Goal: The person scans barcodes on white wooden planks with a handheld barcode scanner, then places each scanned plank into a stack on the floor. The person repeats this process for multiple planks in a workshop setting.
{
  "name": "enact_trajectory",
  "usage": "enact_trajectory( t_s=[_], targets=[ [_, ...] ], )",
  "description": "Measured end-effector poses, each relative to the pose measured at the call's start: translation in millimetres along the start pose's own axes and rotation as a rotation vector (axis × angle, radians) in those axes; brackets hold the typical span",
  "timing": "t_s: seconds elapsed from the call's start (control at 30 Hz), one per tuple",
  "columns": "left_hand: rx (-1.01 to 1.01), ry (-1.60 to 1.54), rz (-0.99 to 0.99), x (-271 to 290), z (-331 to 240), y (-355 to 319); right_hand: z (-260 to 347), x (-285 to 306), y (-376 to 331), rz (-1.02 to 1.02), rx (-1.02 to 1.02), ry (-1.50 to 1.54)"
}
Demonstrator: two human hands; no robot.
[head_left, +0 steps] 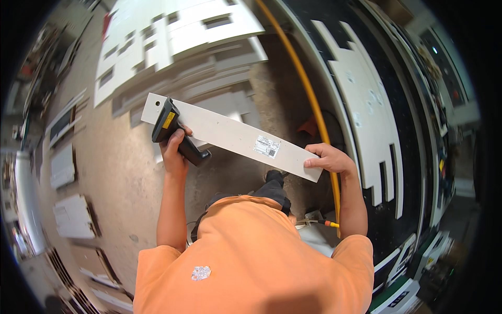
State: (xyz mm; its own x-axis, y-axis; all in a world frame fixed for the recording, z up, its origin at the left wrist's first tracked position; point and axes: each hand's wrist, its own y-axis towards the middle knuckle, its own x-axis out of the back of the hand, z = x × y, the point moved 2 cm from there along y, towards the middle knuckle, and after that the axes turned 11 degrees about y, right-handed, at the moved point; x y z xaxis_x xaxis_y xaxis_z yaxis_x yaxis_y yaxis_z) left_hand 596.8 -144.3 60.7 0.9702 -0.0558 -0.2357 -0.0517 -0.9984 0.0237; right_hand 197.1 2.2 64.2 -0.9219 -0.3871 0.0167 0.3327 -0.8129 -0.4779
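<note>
In the head view, the left hand (pixel 174 149) is closed around the handle of a black scanner (pixel 175 133) with a yellow label. Its head lies against the left part of a board (pixel 225 135). The right hand (pixel 327 158) grips the right end of this board, thumb on top and fingers curled under the edge. The board is long, flat, narrow and pale grey, smooth, with a white sticker (pixel 266 146) near the right end and a small hole at the left end. It is held in the air over the concrete floor (pixel 120 172), in front of the orange shirt (pixel 251 251). Far behind, white cut panels (pixel 172 42) lie stacked. On the right, a yellow hose (pixel 314 104) runs along a dark machine bed (pixel 413 131) carrying another white notched panel (pixel 366 104).
</note>
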Motion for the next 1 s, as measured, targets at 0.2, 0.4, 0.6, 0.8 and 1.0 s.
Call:
enact_trajectory(
  t_s=[0.2, 0.4, 0.6, 0.8, 1.0],
  targets=[
    [0.32, 0.069, -0.318, 225, -37, -95, 42, -177, 145, 0.29, -0.112, -0.043],
    [0.524, 0.117, -0.106, 328, -21, -154, 45, -367, 271, 0.466, -0.201, -0.007],
    [0.581, 0.167, -0.284, 474, 29, -169, 21, -511, 422, 0.473, -0.513, -0.172],
    [1.143, 0.726, -0.955, 678, 83, -279, 41, -614, 592, 0.464, -0.357, -0.567],
    [1.395, 0.119, -1.605, 677, 108, -432, 90, -678, 760, 0.39, -0.224, -0.794]
  ],
)
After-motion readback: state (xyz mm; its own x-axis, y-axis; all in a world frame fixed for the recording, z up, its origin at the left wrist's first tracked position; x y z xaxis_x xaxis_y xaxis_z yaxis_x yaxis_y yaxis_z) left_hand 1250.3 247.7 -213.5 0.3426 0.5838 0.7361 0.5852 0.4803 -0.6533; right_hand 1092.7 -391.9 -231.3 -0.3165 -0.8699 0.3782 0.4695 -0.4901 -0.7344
